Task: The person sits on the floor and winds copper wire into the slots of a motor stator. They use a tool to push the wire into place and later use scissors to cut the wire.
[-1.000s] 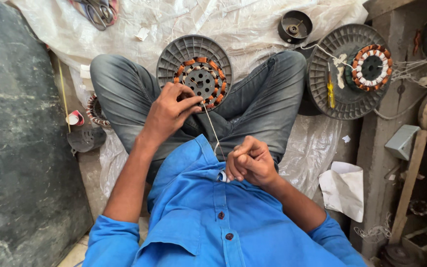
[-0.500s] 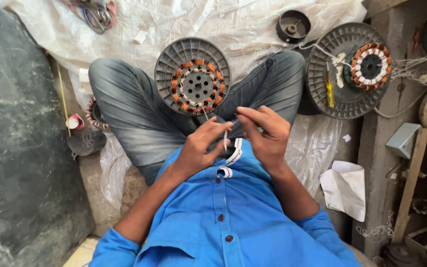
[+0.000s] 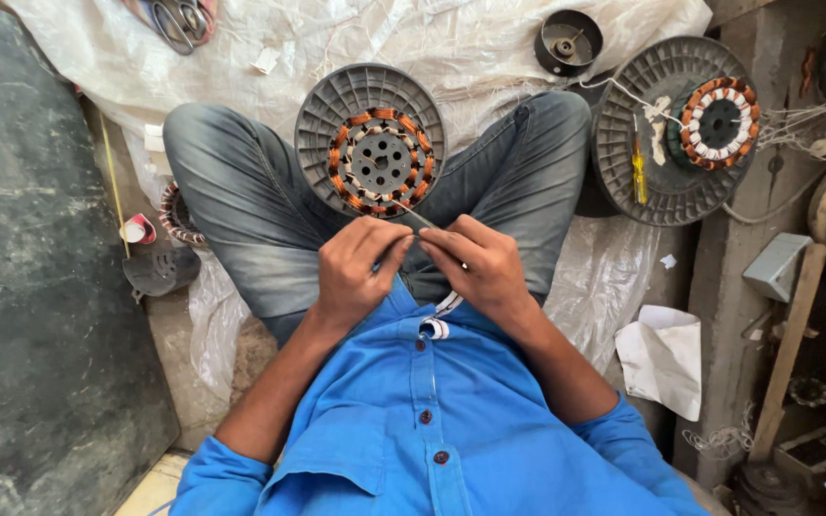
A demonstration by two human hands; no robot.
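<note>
A person sits cross-legged on a white plastic sheet spread over a rough floor. At the right of the frame is a wooden shelf with odd parts. A grey round disc rests on the lap in the middle, with a ring of copper coils on it. Just below the coils, the left hand and right hand meet, fingertips pinched on a thin wire that runs up to the coils. Another disc lies at upper right.

Copper-wound stator on grey ribbed disc.
Lies flat just beyond both hands; thin wire runs to the fingertips.
</note>
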